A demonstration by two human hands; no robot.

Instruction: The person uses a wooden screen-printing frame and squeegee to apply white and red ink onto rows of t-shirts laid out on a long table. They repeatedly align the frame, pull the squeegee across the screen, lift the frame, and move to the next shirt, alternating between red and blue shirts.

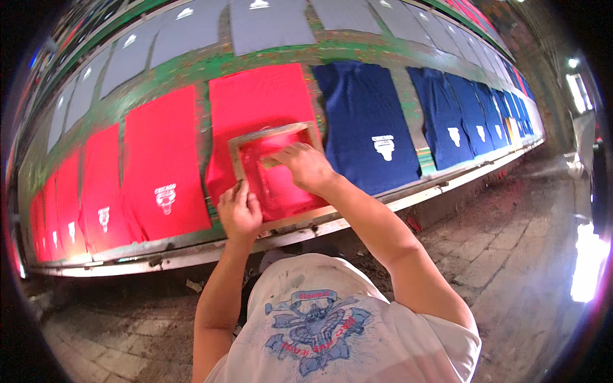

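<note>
A wooden screen frame (268, 131) with red stain inside lies on a red fabric piece (255, 89) in the middle. My left hand (241, 210) grips the lower left side of this frame. My right hand (306, 166) is over the inside of the frame, fingers bent around a small tan tool (273, 162) whose shape is partly hidden. Red pieces with white printed emblems (159, 140) run off to the left, and dark navy ones (361, 102) with the same emblem run off to the right.
The long green printing table (198, 69) has a pale front rail (447, 179). Grey fabric pieces (268, 25) line its far side. A paved floor (479, 255) lies below the rail, and bright lights (587, 262) show at the right.
</note>
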